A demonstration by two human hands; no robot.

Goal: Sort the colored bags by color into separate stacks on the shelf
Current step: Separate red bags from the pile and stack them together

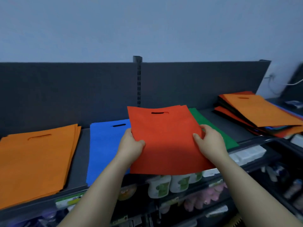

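We hold the flat red fabric bag, left hand and right hand each pinching one side, above the dark shelf, its long axis and handle slot pointing away.

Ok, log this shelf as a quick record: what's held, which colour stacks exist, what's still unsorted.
held: red bag, left hand and right hand gripping its side edges
orange stack: far left of shelf
blue bag: right of orange stack
green bag: behind red bag, partly hidden
unsorted pile: far right, orange on top
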